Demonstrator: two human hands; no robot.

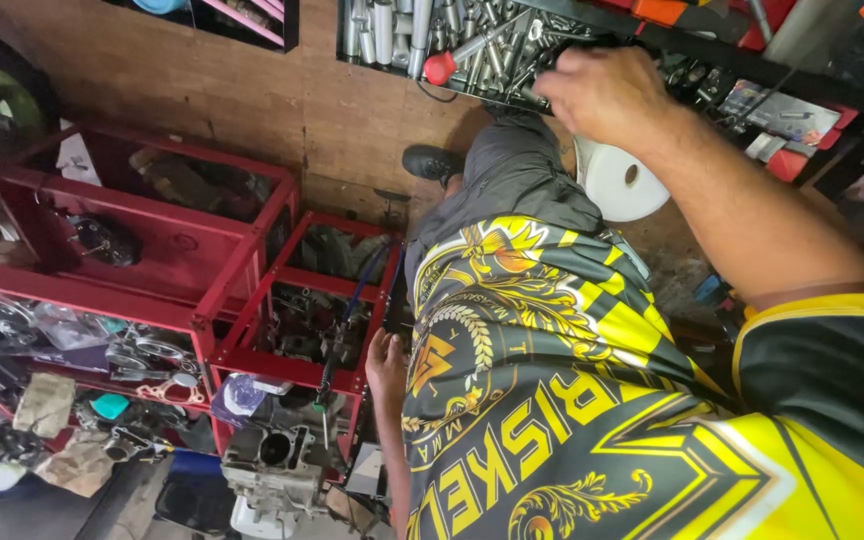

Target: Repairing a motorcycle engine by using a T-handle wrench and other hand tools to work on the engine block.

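A dark tray (372, 62) brims with jumbled silvery sockets (482, 45) and one red-handled tool (439, 68).

Even, fairly bright light, sharp centre, dim curved corners.

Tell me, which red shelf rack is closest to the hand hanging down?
The smaller red rack beside the left hand; the bigger red rack stands farther away.
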